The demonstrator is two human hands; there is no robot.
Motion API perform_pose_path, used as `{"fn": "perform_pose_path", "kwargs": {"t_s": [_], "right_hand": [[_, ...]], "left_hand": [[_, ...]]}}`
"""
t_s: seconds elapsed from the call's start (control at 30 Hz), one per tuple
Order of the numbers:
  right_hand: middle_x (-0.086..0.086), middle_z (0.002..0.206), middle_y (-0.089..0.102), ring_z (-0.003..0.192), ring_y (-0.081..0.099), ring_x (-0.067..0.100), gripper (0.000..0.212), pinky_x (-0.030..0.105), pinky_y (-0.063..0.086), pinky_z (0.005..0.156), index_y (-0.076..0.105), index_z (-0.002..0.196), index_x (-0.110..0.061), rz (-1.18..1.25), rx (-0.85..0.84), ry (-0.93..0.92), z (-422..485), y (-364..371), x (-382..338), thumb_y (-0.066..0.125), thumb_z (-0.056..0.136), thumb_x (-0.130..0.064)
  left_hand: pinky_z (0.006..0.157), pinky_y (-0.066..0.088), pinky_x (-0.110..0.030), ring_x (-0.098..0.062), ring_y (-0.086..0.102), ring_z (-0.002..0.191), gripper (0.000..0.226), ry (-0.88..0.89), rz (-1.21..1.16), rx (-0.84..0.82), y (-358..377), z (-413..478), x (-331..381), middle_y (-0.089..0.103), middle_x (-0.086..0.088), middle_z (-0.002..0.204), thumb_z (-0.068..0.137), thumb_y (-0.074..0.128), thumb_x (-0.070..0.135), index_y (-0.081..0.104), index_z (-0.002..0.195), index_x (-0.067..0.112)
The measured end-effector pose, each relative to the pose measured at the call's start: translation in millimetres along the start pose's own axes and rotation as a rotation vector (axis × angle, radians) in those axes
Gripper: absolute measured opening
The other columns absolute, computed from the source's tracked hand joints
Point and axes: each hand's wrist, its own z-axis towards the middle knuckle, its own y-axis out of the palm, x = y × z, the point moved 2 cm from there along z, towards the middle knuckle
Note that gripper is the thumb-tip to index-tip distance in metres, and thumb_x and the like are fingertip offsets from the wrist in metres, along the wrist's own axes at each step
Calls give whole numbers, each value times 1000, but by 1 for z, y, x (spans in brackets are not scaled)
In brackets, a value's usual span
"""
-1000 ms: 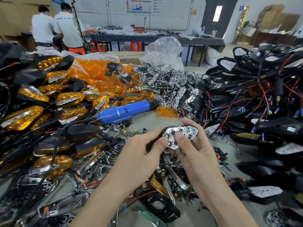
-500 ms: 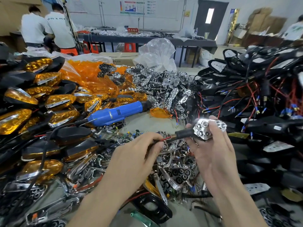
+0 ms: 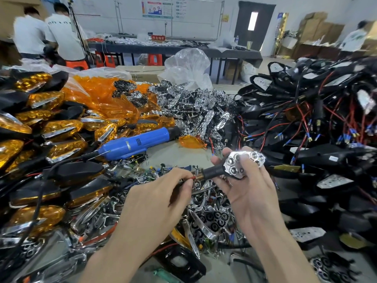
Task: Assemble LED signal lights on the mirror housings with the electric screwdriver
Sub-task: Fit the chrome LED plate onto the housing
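Spreading across the right of our bench (image 3: 173,154), the biggest mass is a heap of black mirror housings (image 3: 318,156) trailing red and black wires. On the left we see a stack of amber signal lights (image 3: 51,127), and behind it a clear bag of orange lenses (image 3: 95,92). Between the two, at the back, lies a pile of chrome reflectors (image 3: 195,107). The blue electric screwdriver (image 3: 134,142) lies on its side just in front of the amber stack, with neither hand on it. Nearer us, our right hand (image 3: 251,195) curls its fingers round a chrome LED reflector (image 3: 240,162), holding it above the loose parts mid-bench with its cups facing up. A black stem (image 3: 212,173) runs from it toward our left hand (image 3: 155,203), whose thumb and forefinger pinch the red wire (image 3: 189,178) at the stem's end.
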Motion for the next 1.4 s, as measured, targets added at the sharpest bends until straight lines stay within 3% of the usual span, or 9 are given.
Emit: {"fn": "perform_pose_path", "kwargs": {"t_s": [0.1, 0.27, 0.4, 0.67, 0.77, 0.87, 1.1, 1.23, 1.4], "right_hand": [[9, 111, 76, 103, 75, 33, 40, 37, 63, 76, 55, 118, -12, -47, -60, -43, -2, 2, 3, 67, 79, -17], [8, 112, 76, 102, 75, 33, 42, 41, 62, 87, 53, 118, -20, -98, -96, -67, -3, 4, 8, 76, 84, -11], [7, 114, 76, 103, 75, 33, 40, 43, 61, 91, 52, 120, -20, -105, -126, -87, -4, 4, 9, 70, 84, -13], [9, 113, 76, 102, 75, 35, 50, 46, 61, 90, 47, 129, -6, -57, -127, -78, -5, 6, 7, 69, 84, -10], [9, 114, 76, 103, 75, 35, 48, 44, 61, 89, 48, 128, -8, -57, -129, -78, -5, 5, 7, 69, 84, -10], [9, 114, 76, 105, 74, 36, 44, 42, 61, 88, 49, 125, -12, -51, -144, -81, -5, 4, 9, 69, 86, -9], [14, 113, 75, 109, 72, 38, 41, 37, 60, 86, 49, 125, -13, 15, -183, -52, -4, 3, 11, 67, 89, -6], [17, 114, 74, 108, 72, 38, 45, 36, 61, 83, 47, 130, -4, 22, -168, -41, -4, 2, 12, 67, 89, -6], [14, 113, 75, 105, 74, 35, 27, 36, 61, 81, 58, 113, -11, -35, -123, -61, -2, 1, 15, 68, 88, -10]], "left_hand": [[47, 43, -19, -2, 54, 54, 14, -23, -4, -17, 1, -1, -2, 59, 23, 68, 100, 39, 44, 53, 101, 39], [48, 43, -19, -2, 57, 58, 13, -32, -37, -10, 2, -2, -6, 57, 27, 68, 98, 40, 45, 52, 99, 40], [52, 42, -16, -1, 56, 62, 11, -41, -29, 19, 2, -2, -7, 49, 26, 59, 97, 42, 46, 51, 95, 41], [55, 44, -22, -2, 57, 63, 14, -30, -46, 28, 3, -3, -8, 55, 25, 65, 99, 41, 46, 52, 99, 38], [51, 39, -14, 0, 54, 57, 15, -64, -97, 2, 3, -4, -9, 56, 21, 66, 98, 39, 50, 51, 98, 41], [51, 36, -13, -3, 54, 56, 16, -91, -130, -10, 3, -4, -9, 59, 25, 79, 97, 37, 53, 48, 94, 42], [45, 29, -17, -9, 53, 53, 21, -121, -157, -17, 1, -5, -9, 59, 17, 74, 95, 37, 56, 49, 90, 41], [45, 28, -16, -9, 52, 50, 22, -127, -179, -20, 1, -4, -8, 58, 16, 71, 95, 36, 58, 50, 92, 40], [46, 36, -25, -8, 55, 55, 19, -112, -178, -21, 0, -3, -6, 61, 18, 79, 96, 38, 56, 50, 95, 41]]}}
